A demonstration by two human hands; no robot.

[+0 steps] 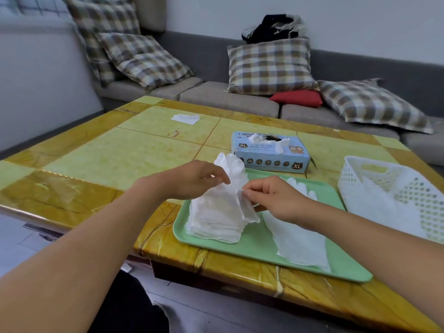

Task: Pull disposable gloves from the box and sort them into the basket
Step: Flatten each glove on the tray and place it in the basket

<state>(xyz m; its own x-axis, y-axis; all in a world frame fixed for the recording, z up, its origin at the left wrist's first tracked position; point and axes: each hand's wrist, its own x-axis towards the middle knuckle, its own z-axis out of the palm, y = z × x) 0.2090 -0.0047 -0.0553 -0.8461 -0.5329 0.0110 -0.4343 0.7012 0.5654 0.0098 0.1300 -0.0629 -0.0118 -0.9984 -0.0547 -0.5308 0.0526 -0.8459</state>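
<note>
A stack of white disposable gloves lies on the left part of a green tray. My left hand pinches the finger end of the top glove, lifting it. My right hand pinches the edge of that same glove near its cuff. A single flat glove lies on the tray under my right wrist. The light blue glove box stands behind the tray with gloves poking from its opening. A white perforated basket at the right holds white gloves.
The yellow marbled table carries a white tissue at the far side. A grey sofa with plaid cushions runs behind the table. The table's near edge is close to my body.
</note>
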